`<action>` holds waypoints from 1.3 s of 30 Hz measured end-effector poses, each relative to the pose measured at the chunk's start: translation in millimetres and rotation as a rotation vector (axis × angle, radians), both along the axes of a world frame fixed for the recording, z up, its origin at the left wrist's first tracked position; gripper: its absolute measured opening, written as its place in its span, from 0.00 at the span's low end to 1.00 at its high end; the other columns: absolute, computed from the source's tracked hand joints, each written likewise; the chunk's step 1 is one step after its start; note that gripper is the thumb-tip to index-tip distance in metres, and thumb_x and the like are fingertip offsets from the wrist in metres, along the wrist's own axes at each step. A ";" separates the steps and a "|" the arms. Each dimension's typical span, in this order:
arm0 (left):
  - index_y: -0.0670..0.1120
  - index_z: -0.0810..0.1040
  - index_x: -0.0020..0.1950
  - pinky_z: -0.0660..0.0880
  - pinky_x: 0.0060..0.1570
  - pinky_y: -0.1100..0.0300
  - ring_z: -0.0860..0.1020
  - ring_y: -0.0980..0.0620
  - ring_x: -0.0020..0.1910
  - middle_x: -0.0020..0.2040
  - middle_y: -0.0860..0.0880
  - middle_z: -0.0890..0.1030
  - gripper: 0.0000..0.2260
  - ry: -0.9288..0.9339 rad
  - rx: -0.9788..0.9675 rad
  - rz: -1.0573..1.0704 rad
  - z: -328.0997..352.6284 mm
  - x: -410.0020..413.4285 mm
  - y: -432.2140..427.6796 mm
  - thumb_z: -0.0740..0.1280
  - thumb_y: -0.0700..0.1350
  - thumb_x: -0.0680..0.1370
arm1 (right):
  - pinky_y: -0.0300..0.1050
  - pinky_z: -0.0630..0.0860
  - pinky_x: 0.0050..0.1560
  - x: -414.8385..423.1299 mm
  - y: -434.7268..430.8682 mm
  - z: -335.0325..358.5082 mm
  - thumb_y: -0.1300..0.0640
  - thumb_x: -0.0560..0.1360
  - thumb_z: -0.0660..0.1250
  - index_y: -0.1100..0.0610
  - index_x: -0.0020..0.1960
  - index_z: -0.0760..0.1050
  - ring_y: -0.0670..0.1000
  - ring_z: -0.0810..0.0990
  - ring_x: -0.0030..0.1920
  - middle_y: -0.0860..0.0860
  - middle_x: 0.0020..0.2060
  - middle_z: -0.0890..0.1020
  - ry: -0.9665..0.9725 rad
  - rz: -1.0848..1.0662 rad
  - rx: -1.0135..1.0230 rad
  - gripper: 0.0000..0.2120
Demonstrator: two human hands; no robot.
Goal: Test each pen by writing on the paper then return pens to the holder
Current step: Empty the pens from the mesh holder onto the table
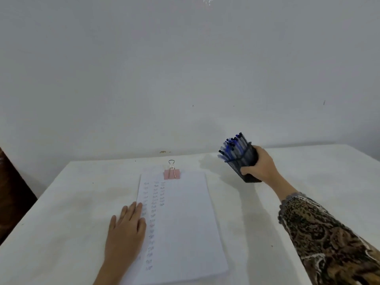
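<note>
A stack of white paper (pixel 185 219) lies in the middle of the table, with columns of small handwritten words down its left side. My left hand (pixel 125 229) rests flat on the paper's left edge, fingers straight. My right hand (pixel 261 165) grips a black mesh pen holder (pixel 244 163) at the right of the paper. The holder is tilted to the left and looks lifted off the table. Several blue and grey pens (pixel 232 147) stick out of its top, leaning left.
A pink binder clip (pixel 172 173) with metal handles holds the paper's top edge. The table (pixel 72 202) has a white cover and stands against a pale wall. A dark brown object (pixel 12 192) sits beyond the table's left edge.
</note>
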State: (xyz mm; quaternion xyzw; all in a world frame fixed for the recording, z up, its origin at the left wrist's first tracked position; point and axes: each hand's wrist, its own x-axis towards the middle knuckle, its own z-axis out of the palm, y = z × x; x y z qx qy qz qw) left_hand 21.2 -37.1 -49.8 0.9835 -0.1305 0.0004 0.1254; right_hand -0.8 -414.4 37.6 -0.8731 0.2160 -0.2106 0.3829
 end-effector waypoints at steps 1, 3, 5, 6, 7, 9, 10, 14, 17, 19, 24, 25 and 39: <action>0.49 0.48 0.76 0.47 0.73 0.52 0.48 0.52 0.76 0.77 0.53 0.49 0.27 -0.001 -0.004 -0.006 1.7 -1.5 -0.8 0.37 0.53 0.77 | 0.50 0.74 0.55 -0.5 -5.9 7.5 0.47 0.45 0.69 0.56 0.64 0.70 0.55 0.75 0.54 0.53 0.55 0.77 0.087 0.052 -0.091 0.46; 0.48 0.49 0.76 0.47 0.73 0.51 0.48 0.51 0.76 0.77 0.52 0.48 0.22 -0.009 0.014 -0.023 5.7 -4.1 -2.3 0.45 0.48 0.82 | 0.48 0.73 0.54 0.7 -9.8 20.1 0.47 0.48 0.69 0.55 0.65 0.69 0.55 0.75 0.55 0.53 0.57 0.77 0.263 0.170 -0.273 0.44; 0.48 0.48 0.76 0.47 0.73 0.52 0.47 0.51 0.76 0.77 0.53 0.47 0.22 -0.014 0.003 -0.017 6.9 -5.3 -2.3 0.46 0.46 0.82 | 0.45 0.71 0.53 4.7 -5.8 26.7 0.47 0.50 0.68 0.54 0.66 0.68 0.54 0.75 0.56 0.52 0.58 0.76 0.395 0.266 -0.427 0.44; 0.49 0.47 0.77 0.46 0.73 0.52 0.47 0.52 0.76 0.77 0.53 0.47 0.22 -0.015 -0.006 -0.008 6.0 -4.9 -2.1 0.46 0.46 0.82 | 0.45 0.70 0.53 8.0 -2.5 28.2 0.47 0.50 0.68 0.53 0.66 0.68 0.54 0.74 0.56 0.51 0.58 0.76 0.441 0.296 -0.476 0.44; 0.49 0.46 0.77 0.46 0.73 0.52 0.47 0.52 0.76 0.77 0.53 0.47 0.22 -0.011 -0.021 -0.001 4.2 -4.0 -1.8 0.46 0.47 0.82 | 0.45 0.69 0.53 11.4 0.6 28.5 0.47 0.49 0.67 0.52 0.67 0.67 0.53 0.74 0.57 0.50 0.59 0.75 0.473 0.319 -0.503 0.45; 0.50 0.46 0.77 0.46 0.73 0.53 0.47 0.53 0.76 0.77 0.54 0.48 0.23 0.002 -0.058 0.011 2.0 -3.2 -1.2 0.46 0.47 0.82 | 0.46 0.69 0.55 17.7 7.7 28.9 0.48 0.50 0.69 0.52 0.67 0.66 0.53 0.73 0.58 0.50 0.60 0.74 0.515 0.357 -0.529 0.45; 0.51 0.46 0.77 0.46 0.73 0.53 0.47 0.54 0.76 0.77 0.54 0.48 0.23 0.006 -0.070 0.014 1.2 -3.0 -1.1 0.46 0.48 0.82 | 0.46 0.69 0.55 20.6 11.1 29.2 0.49 0.52 0.71 0.52 0.68 0.65 0.54 0.73 0.59 0.50 0.61 0.74 0.530 0.371 -0.543 0.44; 0.51 0.46 0.77 0.45 0.73 0.53 0.46 0.54 0.76 0.77 0.55 0.49 0.23 0.006 -0.101 0.015 0.5 -3.5 0.1 0.46 0.47 0.82 | 0.47 0.68 0.55 31.5 21.0 33.6 0.55 0.59 0.75 0.51 0.69 0.64 0.54 0.73 0.59 0.51 0.61 0.74 0.566 0.387 -0.619 0.40; 0.51 0.46 0.77 0.45 0.73 0.54 0.47 0.54 0.76 0.77 0.55 0.49 0.23 -0.002 -0.106 0.012 0.5 -3.3 0.4 0.46 0.47 0.82 | 0.45 0.68 0.53 35.8 23.1 40.0 0.56 0.60 0.75 0.50 0.70 0.63 0.55 0.73 0.59 0.51 0.61 0.74 0.620 0.404 -0.638 0.41; 0.51 0.47 0.77 0.45 0.73 0.54 0.47 0.54 0.76 0.77 0.55 0.49 0.22 0.000 -0.109 0.013 -1.0 -2.2 0.1 0.46 0.47 0.82 | 0.46 0.70 0.55 35.7 21.6 43.6 0.57 0.61 0.74 0.49 0.71 0.62 0.55 0.72 0.61 0.51 0.63 0.73 0.668 0.411 -0.609 0.42; 0.48 0.50 0.76 0.48 0.73 0.51 0.49 0.51 0.76 0.77 0.52 0.52 0.28 -0.021 -0.064 -0.016 -5.2 0.6 2.5 0.38 0.51 0.75 | 0.47 0.72 0.52 24.6 15.0 42.2 0.60 0.61 0.74 0.47 0.72 0.61 0.54 0.71 0.63 0.50 0.65 0.71 0.731 0.393 -0.491 0.43; 0.48 0.50 0.76 0.49 0.73 0.50 0.50 0.51 0.76 0.77 0.52 0.53 0.29 -0.024 -0.063 -0.018 -7.1 1.9 3.7 0.38 0.51 0.75 | 0.46 0.71 0.50 21.3 14.0 41.6 0.60 0.60 0.74 0.47 0.72 0.62 0.54 0.71 0.62 0.50 0.65 0.71 0.740 0.391 -0.482 0.43; 0.49 0.52 0.76 0.48 0.73 0.52 0.51 0.52 0.76 0.76 0.53 0.54 0.37 -0.012 -0.075 -0.016 -5.7 1.8 3.7 0.32 0.57 0.68 | 0.50 0.65 0.61 3.4 3.6 40.5 0.55 0.58 0.72 0.47 0.72 0.60 0.54 0.68 0.65 0.52 0.64 0.71 0.789 0.280 -0.645 0.44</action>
